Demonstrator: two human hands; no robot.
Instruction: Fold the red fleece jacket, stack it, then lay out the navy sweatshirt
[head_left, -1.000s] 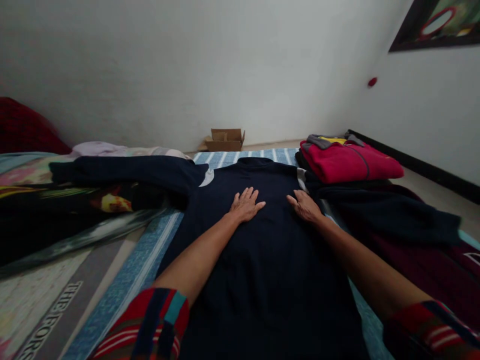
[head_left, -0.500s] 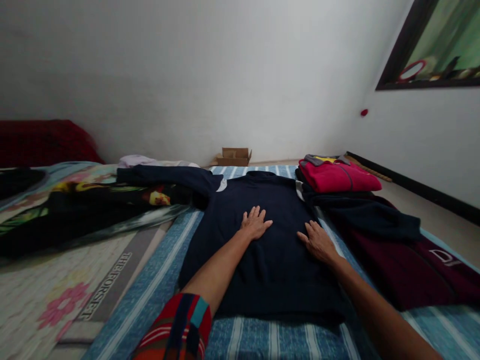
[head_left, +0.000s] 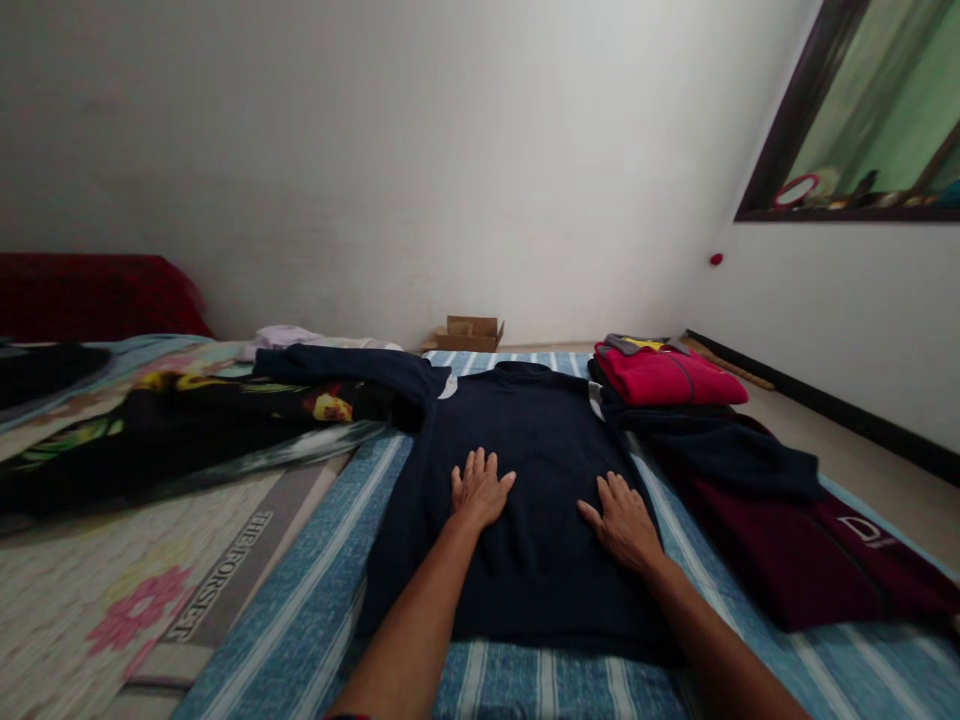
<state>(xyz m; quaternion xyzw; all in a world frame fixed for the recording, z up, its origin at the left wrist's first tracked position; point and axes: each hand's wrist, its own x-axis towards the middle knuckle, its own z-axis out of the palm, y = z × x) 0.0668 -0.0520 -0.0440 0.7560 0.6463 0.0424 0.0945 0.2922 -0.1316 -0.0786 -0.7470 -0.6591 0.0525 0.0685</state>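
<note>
A dark navy long-sleeved sweatshirt (head_left: 525, 540) with pale shoulder patches lies spread out on a blue striped sheet (head_left: 300, 590). Its collar points away from me and its hem towards me. One sleeve stretches out to the left, the other to the right across a maroon garment. My left hand (head_left: 481, 490) rests flat on the left half of the body, fingers spread. On the right half, near the side edge, my right hand (head_left: 621, 518) lies with its fingers apart. Neither hand grips the cloth.
To the right are a folded maroon garment (head_left: 780, 560) with white lettering and a bright pink folded garment (head_left: 667, 375). Black patterned clothing (head_left: 195, 430) lies on a flowered mat (head_left: 225, 530) at left. An open cardboard box (head_left: 470, 334) stands by the wall.
My left hand has slid left and towards me over the sweatshirt. My right hand has shifted slightly towards me. The camera view has tilted up a little.
</note>
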